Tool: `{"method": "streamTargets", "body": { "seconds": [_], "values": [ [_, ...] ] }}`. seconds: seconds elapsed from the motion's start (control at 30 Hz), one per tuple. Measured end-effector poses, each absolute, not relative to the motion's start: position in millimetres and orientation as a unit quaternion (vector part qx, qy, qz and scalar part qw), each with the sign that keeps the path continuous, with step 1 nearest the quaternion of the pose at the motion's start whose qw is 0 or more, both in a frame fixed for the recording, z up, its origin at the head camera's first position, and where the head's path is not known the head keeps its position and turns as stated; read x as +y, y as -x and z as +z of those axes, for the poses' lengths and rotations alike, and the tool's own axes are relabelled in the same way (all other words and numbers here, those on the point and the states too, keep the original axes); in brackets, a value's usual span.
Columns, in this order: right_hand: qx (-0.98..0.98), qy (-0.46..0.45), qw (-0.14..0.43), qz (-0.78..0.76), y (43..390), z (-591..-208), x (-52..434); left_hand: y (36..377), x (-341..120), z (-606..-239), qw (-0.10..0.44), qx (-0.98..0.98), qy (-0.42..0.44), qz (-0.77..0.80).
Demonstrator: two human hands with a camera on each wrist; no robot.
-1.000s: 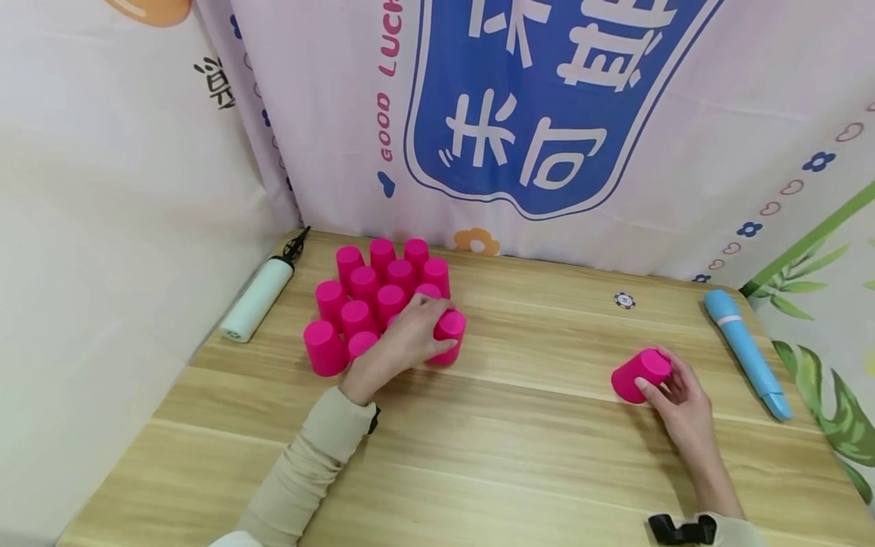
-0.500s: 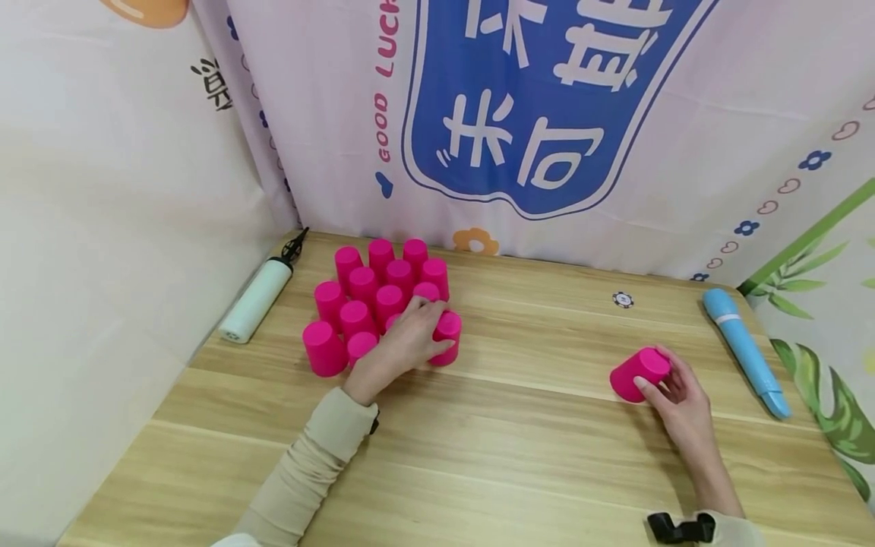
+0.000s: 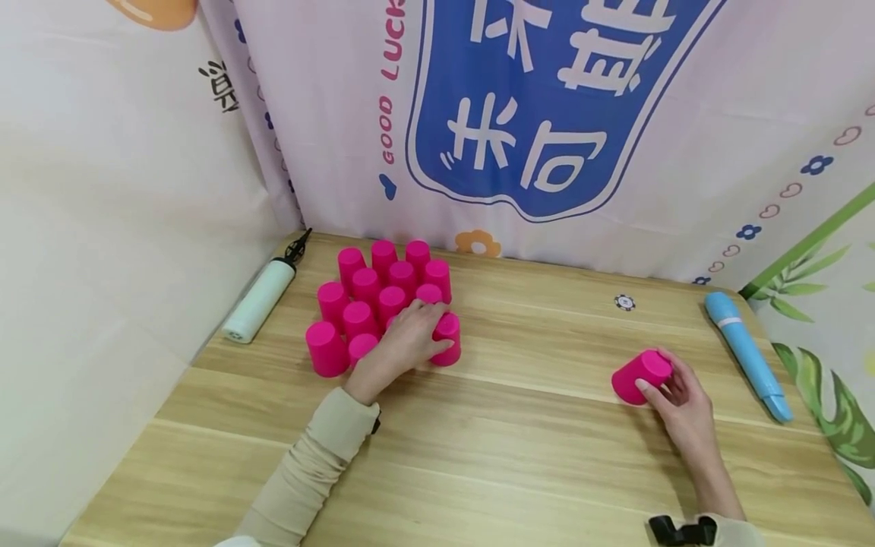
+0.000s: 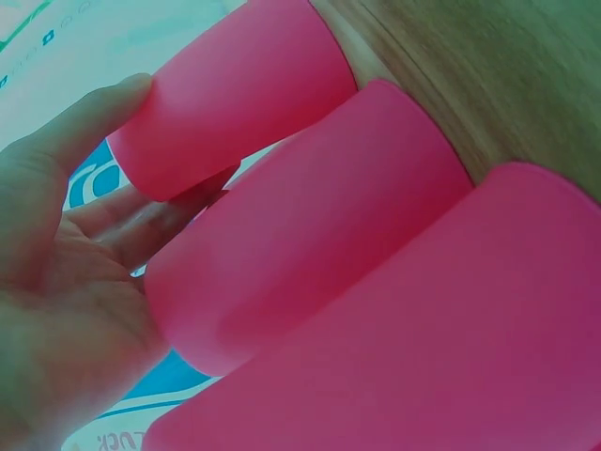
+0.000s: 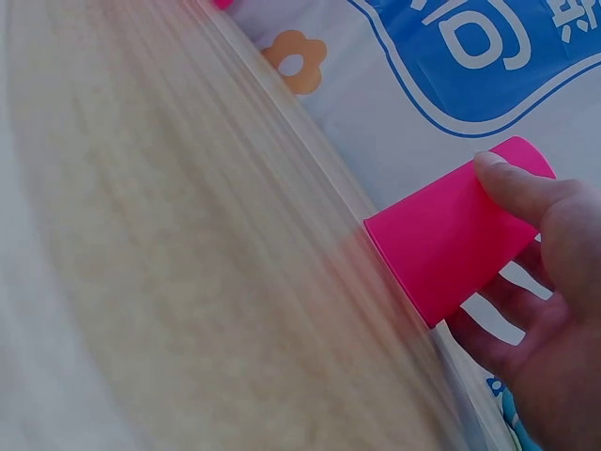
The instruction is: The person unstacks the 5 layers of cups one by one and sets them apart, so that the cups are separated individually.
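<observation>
Several upside-down pink cups [image 3: 383, 292] stand packed together at the back left of the wooden table [image 3: 519, 456]. My left hand [image 3: 410, 342] curls round the front right cup of the group [image 3: 447, 338]; in the left wrist view its thumb and fingers wrap that cup [image 4: 235, 94] beside two neighbours. At the right, my right hand [image 3: 673, 395] holds a lone pink cup [image 3: 641, 374], tilted on the table; the right wrist view shows the thumb across this cup [image 5: 455, 235].
A pale green hand pump [image 3: 263, 296] lies at the table's left edge. A blue tube-shaped object [image 3: 748, 355] lies at the right edge. A small round token [image 3: 624, 302] sits near the back. Printed cloth [image 3: 547, 114] hangs behind the table.
The cup under my left hand has slid slightly left, closer into the group. The right hand and its cup have stayed put.
</observation>
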State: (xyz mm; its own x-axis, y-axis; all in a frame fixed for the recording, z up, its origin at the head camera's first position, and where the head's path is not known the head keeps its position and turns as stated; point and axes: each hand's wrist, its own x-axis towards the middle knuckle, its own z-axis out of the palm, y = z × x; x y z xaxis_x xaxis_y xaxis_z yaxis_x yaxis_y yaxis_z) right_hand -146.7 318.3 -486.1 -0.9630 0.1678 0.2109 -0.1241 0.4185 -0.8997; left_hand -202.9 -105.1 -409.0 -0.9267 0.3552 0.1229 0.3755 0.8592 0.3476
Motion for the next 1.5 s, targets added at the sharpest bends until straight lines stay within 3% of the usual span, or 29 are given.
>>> {"method": "streamTargets", "body": {
  "seconds": [0.23,0.37,0.57,0.7,0.9,1.5],
  "values": [
    [-0.807,0.027,0.155,0.569,143.6,-469.1,300.6,201.2,-106.9,-406.3,0.021,-0.966,0.195,-0.166],
    [-0.812,-0.032,0.163,0.56,135.8,-444.9,260.0,199.2,-108.3,-403.6,0.01,-0.968,0.191,-0.162],
    [-0.801,-0.168,0.107,0.565,127.2,-416.3,187.4,197.1,-110.4,-402.1,0.008,-0.969,0.196,-0.151],
    [-0.802,-0.202,0.053,0.56,124.8,-406.5,145.1,197.2,-110.1,-400.6,0.007,-0.969,0.198,-0.146],
    [-0.808,-0.206,-0.011,0.552,123.4,-414.2,97.8,195.4,-110.1,-399.6,-0.005,-0.971,0.194,-0.14],
    [-0.81,-0.223,-0.02,0.542,131.9,-445.2,62.6,191.9,-110.4,-400.0,0.01,-0.968,0.208,-0.139]
  ]
}}
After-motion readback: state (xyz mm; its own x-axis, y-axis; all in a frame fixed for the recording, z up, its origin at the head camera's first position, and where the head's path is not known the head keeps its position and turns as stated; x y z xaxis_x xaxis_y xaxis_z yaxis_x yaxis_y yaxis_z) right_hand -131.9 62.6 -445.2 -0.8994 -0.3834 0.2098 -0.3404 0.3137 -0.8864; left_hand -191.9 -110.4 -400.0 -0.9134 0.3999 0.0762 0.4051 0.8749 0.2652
